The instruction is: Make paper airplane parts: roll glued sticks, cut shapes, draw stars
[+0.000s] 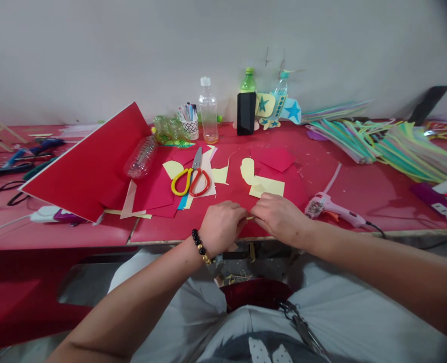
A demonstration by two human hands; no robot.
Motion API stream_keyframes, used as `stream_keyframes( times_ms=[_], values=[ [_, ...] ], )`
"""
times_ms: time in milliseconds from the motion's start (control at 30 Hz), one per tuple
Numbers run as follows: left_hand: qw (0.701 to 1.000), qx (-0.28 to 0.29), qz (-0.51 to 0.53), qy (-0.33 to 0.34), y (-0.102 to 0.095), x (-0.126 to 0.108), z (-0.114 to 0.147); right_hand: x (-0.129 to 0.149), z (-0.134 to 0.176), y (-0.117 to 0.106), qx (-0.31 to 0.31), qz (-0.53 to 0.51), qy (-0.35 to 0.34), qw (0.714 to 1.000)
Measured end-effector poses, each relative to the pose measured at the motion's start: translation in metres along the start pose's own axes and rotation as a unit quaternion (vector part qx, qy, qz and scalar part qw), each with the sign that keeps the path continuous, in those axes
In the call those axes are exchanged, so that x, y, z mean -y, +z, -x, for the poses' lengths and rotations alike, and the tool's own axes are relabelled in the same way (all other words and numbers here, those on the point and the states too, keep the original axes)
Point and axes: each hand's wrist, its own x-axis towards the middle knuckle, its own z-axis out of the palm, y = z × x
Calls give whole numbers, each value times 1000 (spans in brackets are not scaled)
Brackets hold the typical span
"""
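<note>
My left hand point(223, 224), with a beaded bracelet on its wrist, is closed at the table's front edge. Close beside it, my right hand point(280, 217) is closed too, its fingertips almost meeting the left ones. A sliver of yellow paper point(250, 218) shows between the fingers; most of it is hidden. Just beyond the right hand lie a pale yellow paper rectangle point(271, 186) and a rounded yellow cutout point(247, 170). Scissors point(196, 174) with one yellow and one red handle rest on paper scraps. To the right lies a pink glue gun point(337, 208).
A red board point(95, 156) leans at left by a clear plastic bottle point(141, 157). Along the wall stand a pen holder point(189, 123), an upright bottle point(209, 113), a black phone point(246, 113) and a decorated bottle plane point(280, 106). Colored strips point(359, 136) lie right.
</note>
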Motion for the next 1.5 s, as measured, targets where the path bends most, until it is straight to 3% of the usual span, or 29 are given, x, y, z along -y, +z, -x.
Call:
stream_keyframes(
  times_ms=[100,467,733,1067,1500],
  values=[
    [1000,-2,5,9,-1,0,0,-1,-1,-1,-2,-6,-24,1000],
    [998,19,51,23,-7,11,-3,-10,2,-10,-2,-133,9,991],
    [991,40,122,21,-9,16,-3,-12,5,-12,-35,-136,-14,990],
    [934,93,336,-76,-6,22,-4,-10,9,-20,-101,-109,-53,988],
    [874,-19,470,-122,-1,22,-5,-7,10,-23,-166,-223,26,960]
  ],
)
